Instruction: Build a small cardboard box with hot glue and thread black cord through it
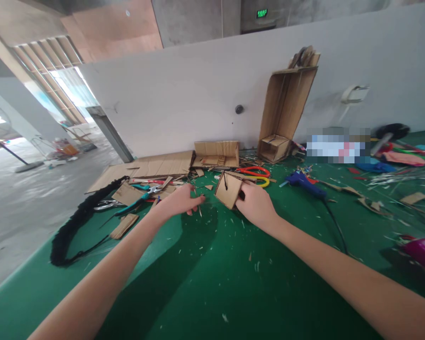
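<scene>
My right hand (257,204) is closed on a small cardboard box (228,190), which it tilts just over the green table. A short black piece, perhaps cord, sticks out of the box's facing side. To the left, my left hand (180,200) pinches a thin wooden stick (200,211) that points downward. A narrow gap lies between the stick and the box. Behind the box are scissors with red and yellow handles (264,180). Teal-handled pliers (136,202) lie beyond my left wrist among cardboard scraps.
A tall cardboard structure (289,106) stands against the white partition (184,99). A blue glue gun (306,184) with its cord lies at right, near a magenta object (423,252). A fuzzy black strip (71,231) curves along the left edge. Small scraps dot the green table (233,293).
</scene>
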The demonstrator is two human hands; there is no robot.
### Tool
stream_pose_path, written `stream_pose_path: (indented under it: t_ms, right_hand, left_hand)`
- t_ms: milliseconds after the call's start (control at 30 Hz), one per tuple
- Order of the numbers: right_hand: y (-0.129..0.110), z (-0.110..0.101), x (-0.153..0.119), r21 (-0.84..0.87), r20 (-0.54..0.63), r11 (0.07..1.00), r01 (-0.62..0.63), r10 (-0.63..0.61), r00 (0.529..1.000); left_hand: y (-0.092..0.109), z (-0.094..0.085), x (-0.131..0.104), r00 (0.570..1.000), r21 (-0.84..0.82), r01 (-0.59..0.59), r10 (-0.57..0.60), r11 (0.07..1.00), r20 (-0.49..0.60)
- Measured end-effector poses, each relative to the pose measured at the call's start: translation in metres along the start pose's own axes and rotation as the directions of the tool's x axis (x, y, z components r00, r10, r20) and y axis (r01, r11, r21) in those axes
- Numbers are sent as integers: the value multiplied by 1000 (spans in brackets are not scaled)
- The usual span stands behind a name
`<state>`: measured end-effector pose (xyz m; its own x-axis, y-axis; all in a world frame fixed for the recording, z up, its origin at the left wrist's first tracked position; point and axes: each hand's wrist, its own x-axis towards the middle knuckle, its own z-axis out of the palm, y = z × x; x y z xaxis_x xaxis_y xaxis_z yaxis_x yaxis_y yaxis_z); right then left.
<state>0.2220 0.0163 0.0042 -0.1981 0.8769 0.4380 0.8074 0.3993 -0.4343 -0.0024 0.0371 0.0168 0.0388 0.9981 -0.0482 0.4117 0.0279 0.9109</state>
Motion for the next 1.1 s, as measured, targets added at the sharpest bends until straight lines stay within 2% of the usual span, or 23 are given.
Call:
stream_pose_path:
  t_ms: [67,133,167,233,300,333,467,567,700,900,1100]
  right_hand:
    - [-1,0,0,-16,13,1000,-3,3,1000]
    - [-2,0,-1,-28,33,1000,-7,8,999]
    - [-2,0,-1,-34,44,999,-7,9,999]
    - [-3,0,-1,-41,55,999,-6,8,998]
    - [-3,1,-1,-36,51,999,-5,7,999]
    - [-2,1,-1,-27,45,1000,-4,5,999]
    - [1,3,2,69,47,997,36,-40,998]
    - [3,5,6,229,83,972,59,-80,993]
    - [7,7,10,472,158,879,-66,-11,987]
    - [10,7,10,531,198,833,-155,56,979]
    - [12,11,11,571,249,798,-194,57,967]
  left_hand:
    - [5,5,-8,989,89,-97,106,991,-108]
    - [14,14,-18,940,157,-222,254,962,-227]
    - [19,19,-22,918,164,-300,331,940,-218]
    - [27,29,-30,886,157,-439,455,885,-87]
    - [29,37,-33,850,146,-524,526,839,25]
    - [27,40,-33,836,147,-547,546,824,48]
    - [16,46,-29,813,222,-574,581,788,41]
    - [8,48,-27,791,253,-593,612,764,7]
    - [0,57,-27,747,302,-635,665,711,4]
    - [-4,65,-29,727,366,-655,684,661,65]
    - [-6,67,-30,740,254,-662,669,705,69]
